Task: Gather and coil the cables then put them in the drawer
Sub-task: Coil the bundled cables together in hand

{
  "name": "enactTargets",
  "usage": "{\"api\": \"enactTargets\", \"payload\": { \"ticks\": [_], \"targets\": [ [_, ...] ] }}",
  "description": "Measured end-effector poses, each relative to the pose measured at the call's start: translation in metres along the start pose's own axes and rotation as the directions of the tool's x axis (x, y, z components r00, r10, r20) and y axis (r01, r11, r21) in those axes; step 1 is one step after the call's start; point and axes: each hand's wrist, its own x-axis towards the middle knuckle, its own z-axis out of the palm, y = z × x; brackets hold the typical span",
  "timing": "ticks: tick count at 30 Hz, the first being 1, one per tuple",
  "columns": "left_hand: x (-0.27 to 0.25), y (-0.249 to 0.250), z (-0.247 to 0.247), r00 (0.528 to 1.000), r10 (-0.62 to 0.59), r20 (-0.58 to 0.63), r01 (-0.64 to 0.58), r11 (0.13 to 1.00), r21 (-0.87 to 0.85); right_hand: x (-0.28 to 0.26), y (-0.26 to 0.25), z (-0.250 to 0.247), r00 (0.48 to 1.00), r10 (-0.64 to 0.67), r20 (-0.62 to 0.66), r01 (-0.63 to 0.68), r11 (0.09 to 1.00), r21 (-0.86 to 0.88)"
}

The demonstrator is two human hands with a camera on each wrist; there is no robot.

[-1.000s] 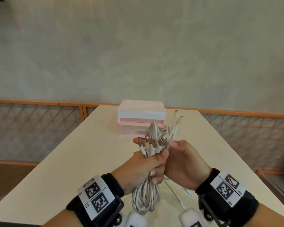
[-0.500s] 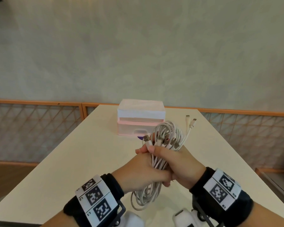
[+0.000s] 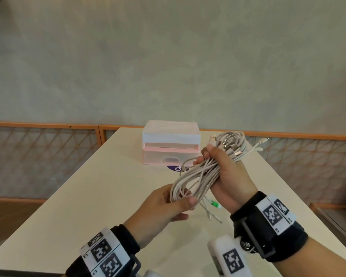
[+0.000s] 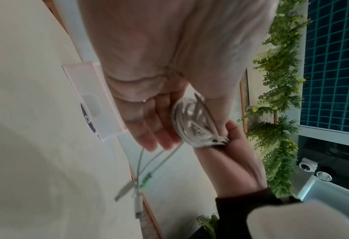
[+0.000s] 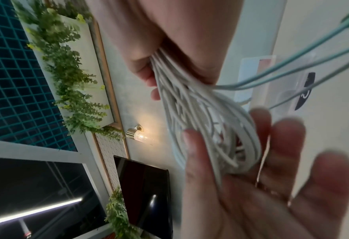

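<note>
A bundle of white cables point(image 3: 198, 176) is held in the air above the table, slanting from lower left to upper right. My right hand point(image 3: 206, 158) grips its middle, and several plugs point(image 3: 228, 144) stick out above the fist. My left hand point(image 3: 185, 206) pinches the lower loop point(image 5: 206, 126) between thumb and nearly straight fingers point(image 4: 159, 129). A few loose ends, one with a green plug point(image 3: 215, 204), dangle below the bundle. The pink and white drawer unit point(image 3: 170, 144) stands behind the hands, and its lower drawer point(image 3: 170, 159) is pushed in.
The cream table point(image 3: 88, 196) has its right edge near my right forearm. A purple sticker point(image 3: 176, 168) lies in front of the drawer unit. A low wooden lattice rail point(image 3: 44, 156) and a grey wall stand beyond the table's far end.
My left hand has left the bundle's middle and slid down to the lower loop. My right hand has taken the middle and carried the bundle up and to the right, tilting it.
</note>
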Motion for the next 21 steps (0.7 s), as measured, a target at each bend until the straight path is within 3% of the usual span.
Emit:
{"api": "enactTargets", "payload": {
  "ticks": [7, 10, 12, 14, 15, 17, 19, 21],
  "targets": [
    [0.007, -0.001, 0.014, 0.979, 0.174, -0.106, -0.176, 0.984, -0.009, 0.0, 0.004, 0.004, 0.998, -0.004, -0.065, 0.005, 1.0, 0.007],
    [0.009, 0.0, 0.015, 0.98, 0.188, -0.067, -0.184, 0.981, 0.058, 0.002, 0.004, 0.003, 0.999, -0.003, -0.049, 0.001, 0.999, -0.038],
    [0.009, 0.002, 0.01, 0.99, 0.141, 0.029, -0.144, 0.973, 0.178, 0.006, 0.003, -0.001, 1.0, -0.002, -0.006, 0.001, 0.989, -0.149],
    [0.006, 0.008, 0.001, 0.994, 0.056, 0.094, -0.077, 0.969, 0.235, 0.007, 0.001, -0.008, 0.999, -0.005, 0.036, 0.02, 0.909, -0.416],
    [0.006, 0.01, -0.004, 0.996, 0.054, 0.072, -0.07, 0.966, 0.248, 0.007, 0.0, -0.013, 0.998, 0.005, 0.065, 0.033, 0.82, -0.572],
    [0.002, 0.019, -0.012, 0.972, 0.22, -0.08, -0.186, 0.932, 0.312, 0.008, -0.003, -0.021, 0.989, 0.095, 0.11, 0.041, 0.546, -0.837],
    [-0.007, 0.033, -0.011, 0.843, 0.513, -0.161, -0.383, 0.782, 0.491, 0.01, -0.003, -0.026, 0.959, 0.251, 0.13, 0.087, 0.177, -0.98],
    [-0.013, 0.048, 0.002, 0.697, 0.717, -0.006, -0.525, 0.515, 0.678, 0.014, 0.002, -0.028, 0.92, 0.363, 0.15, 0.236, -0.206, -0.95]
  ]
}}
